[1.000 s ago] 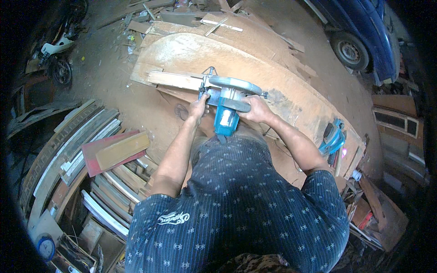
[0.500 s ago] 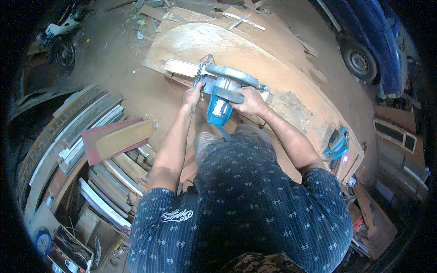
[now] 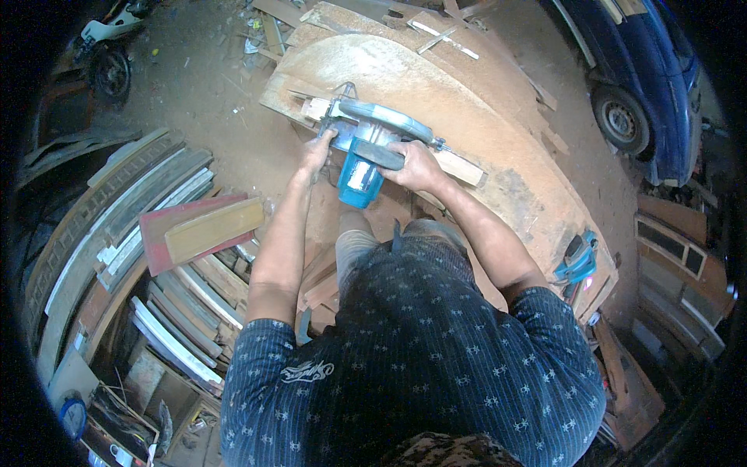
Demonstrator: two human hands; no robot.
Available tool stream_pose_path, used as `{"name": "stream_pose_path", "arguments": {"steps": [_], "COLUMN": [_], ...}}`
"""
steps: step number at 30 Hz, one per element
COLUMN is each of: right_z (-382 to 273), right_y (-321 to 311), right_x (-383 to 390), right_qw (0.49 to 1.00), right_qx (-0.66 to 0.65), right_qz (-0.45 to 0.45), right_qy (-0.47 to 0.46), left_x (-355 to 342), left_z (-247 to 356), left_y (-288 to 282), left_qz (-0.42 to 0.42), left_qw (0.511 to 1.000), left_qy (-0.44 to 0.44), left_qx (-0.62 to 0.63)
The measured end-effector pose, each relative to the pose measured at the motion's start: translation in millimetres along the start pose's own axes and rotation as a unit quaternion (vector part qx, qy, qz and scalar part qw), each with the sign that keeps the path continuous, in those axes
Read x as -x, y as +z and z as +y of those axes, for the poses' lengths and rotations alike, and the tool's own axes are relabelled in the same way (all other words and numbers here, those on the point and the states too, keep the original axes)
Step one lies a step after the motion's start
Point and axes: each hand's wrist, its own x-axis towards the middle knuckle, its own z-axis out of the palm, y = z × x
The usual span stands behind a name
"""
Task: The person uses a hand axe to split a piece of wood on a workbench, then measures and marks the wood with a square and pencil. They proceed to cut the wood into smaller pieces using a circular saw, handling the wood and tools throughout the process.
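Observation:
A teal and grey circular saw (image 3: 360,177) rests across a pale strip of wood (image 3: 461,166) on the workbench, its blade guard toward the far side. My right hand (image 3: 416,166) is wrapped round the saw's dark rear handle. At the saw's left front, my left hand (image 3: 316,151) is closed on the saw near its base plate; the exact spot it grips is partly hidden. The strip shows out to the right of the saw, with a short piece at its left. The blade is out of sight.
The worn wooden workbench (image 3: 373,58) carries offcuts (image 3: 442,37) at its far side and another teal power tool (image 3: 577,258) at the right. Boards (image 3: 183,327) are stacked at left, under a red panel (image 3: 159,233). A blue vehicle (image 3: 661,86) stands far right, a motorcycle (image 3: 109,70) far left.
Both hands have moved the saw leftward along the wood strip. More of the strip now shows right of the saw and less at its left. The view has shifted slightly.

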Motion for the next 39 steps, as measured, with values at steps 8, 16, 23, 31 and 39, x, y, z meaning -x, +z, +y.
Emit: {"name": "stream_pose_path", "arguments": {"steps": [8,16,23,31,39], "right_z": [-16,-31,-44,-56,-48], "right_y": [24,43,50,68,53], "right_x": [-38,-73,-83,-118,-75], "right_qw": [0.997,0.996,0.994,0.991,0.978], "right_qx": [-0.030,-0.022,-0.008,-0.051,-0.092], "right_qz": [0.001,-0.031,-0.002,-0.018,0.027], "right_qy": [-0.071,-0.076,-0.113,-0.119,-0.187], "left_x": [-24,-33,-45,-60,-6], "left_z": [2,16,19,23,50], "left_y": [-46,-82,-105,-135,-121], "left_qz": [-0.004,-0.016,-0.035,0.003,0.043], "left_qw": [1.000,1.000,0.999,1.000,0.997], "left_qy": [-0.007,-0.022,-0.023,-0.014,0.029], "left_qx": [0.000,-0.004,0.002,-0.005,-0.058]}}
